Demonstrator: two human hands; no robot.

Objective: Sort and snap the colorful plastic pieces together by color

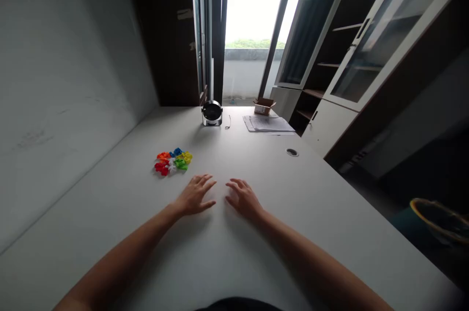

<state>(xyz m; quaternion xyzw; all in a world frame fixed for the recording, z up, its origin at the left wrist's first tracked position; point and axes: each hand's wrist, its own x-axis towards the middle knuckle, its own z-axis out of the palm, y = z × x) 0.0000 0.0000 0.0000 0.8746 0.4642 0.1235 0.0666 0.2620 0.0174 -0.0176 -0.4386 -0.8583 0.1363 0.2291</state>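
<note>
My left hand (198, 195) is over the white table (205, 262), fingers apart, with nothing in it. Opposite it, a short gap away, my right hand (244, 196) is also open and holds nothing. Whether the fingers touch the tabletop I cannot tell. Just beyond my left hand, to its left, lies a cluster of small plastic pieces (181, 163) in red, orange, blue, yellow, green and white. Their exact kind is too small to make out.
At the far end stands a round black device in a silver stand (212, 113), beside a thin dark cord (227, 124). Papers (269, 124) and an open cardboard box (264, 106) lie far right. A cable hole (292, 152) is nearer. A wall (73, 96) borders the left.
</note>
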